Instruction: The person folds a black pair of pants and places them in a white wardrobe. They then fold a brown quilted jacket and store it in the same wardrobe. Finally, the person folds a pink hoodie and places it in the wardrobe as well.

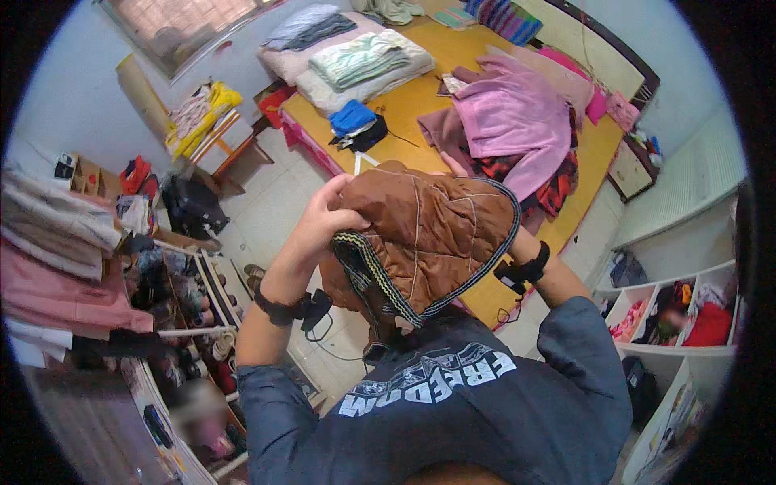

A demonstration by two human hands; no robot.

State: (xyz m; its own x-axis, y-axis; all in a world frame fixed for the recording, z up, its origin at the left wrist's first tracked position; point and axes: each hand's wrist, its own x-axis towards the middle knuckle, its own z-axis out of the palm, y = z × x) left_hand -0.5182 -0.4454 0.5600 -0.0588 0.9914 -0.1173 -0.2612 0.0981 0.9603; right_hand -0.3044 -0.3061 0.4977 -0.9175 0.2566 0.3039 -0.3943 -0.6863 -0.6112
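A brown quilted garment with a dark striped knit edge is held up bunched in front of my chest. My left hand grips its upper left side, with the thumb lying on the brown fabric. At the garment's right side, my right hand is mostly hidden behind the cloth; only a bit of its fingers shows above the top edge. Beyond the garment, a pink hooded top lies on the bed over a red and black checked cloth.
The bed with a yellow cover bears folded quilts and a blue cloth item. Clothes hang beside a crowded shelf at left. A white shelf unit with clothes stands at right. A black bag sits on the floor.
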